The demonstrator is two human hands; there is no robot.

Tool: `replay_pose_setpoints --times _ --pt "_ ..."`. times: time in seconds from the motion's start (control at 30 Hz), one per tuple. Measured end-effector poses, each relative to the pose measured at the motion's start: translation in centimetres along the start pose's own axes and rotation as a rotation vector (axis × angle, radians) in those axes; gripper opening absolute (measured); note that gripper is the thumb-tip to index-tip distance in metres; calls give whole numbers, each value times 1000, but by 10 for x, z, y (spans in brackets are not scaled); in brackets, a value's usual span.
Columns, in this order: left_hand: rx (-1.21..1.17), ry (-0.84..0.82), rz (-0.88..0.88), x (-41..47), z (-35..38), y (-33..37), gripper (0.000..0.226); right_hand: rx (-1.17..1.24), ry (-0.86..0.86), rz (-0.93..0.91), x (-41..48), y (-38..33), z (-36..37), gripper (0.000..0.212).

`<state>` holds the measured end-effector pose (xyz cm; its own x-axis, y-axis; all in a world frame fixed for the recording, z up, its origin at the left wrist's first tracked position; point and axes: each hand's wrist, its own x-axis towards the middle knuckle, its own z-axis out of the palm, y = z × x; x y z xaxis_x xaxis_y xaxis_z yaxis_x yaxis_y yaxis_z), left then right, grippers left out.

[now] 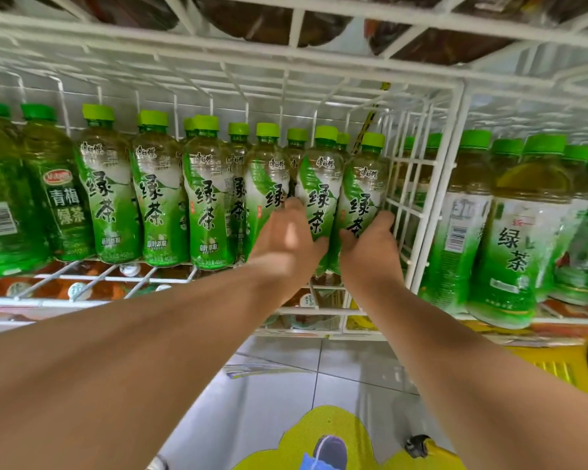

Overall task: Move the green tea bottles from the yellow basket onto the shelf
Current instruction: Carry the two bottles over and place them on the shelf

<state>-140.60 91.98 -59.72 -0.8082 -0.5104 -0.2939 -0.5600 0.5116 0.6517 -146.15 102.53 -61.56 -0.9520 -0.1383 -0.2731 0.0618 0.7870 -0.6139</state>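
Note:
A row of green tea bottles (157,195) with light-green caps stands on the white wire shelf (92,279). My left hand (286,242) wraps around one bottle (319,184) near the right end of that row, fingers on its left side and thumb across its front. My right hand (370,249) grips the rightmost bottle (365,184), which stands right next to the wire divider (408,198). Both bottles are upright at shelf level, with their bases hidden behind my hands. A yellow piece that may be the basket (554,368) shows at the lower right.
Darker green bottles (58,184) fill the shelf's left end. Other green tea bottles (510,232) stand beyond the divider on the right. A wire shelf (286,45) with dark bottles hangs close overhead. Orange drinks (78,290) sit on the level below. Grey floor tiles (286,385) lie beneath.

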Motion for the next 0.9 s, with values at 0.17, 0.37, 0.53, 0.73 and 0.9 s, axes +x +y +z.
replay_pose_setpoints --times 0.17,0.37,0.53,0.73,0.9 --pt "239 -19 -4 13 -5 1 42 -27 56 -69 -5 5 4 50" --pt "220 -11 42 18 -1 1 39 -112 70 -72 -4 2 12 60" --pt "69 30 -55 14 2 -1 39 -313 19 -35 -8 -8 13 76" --pt "80 -20 -17 13 -5 1 39 -281 64 -40 -13 -5 9 57" --pt "225 -150 29 0 -21 -6 40 -303 19 -117 -27 0 1 73"
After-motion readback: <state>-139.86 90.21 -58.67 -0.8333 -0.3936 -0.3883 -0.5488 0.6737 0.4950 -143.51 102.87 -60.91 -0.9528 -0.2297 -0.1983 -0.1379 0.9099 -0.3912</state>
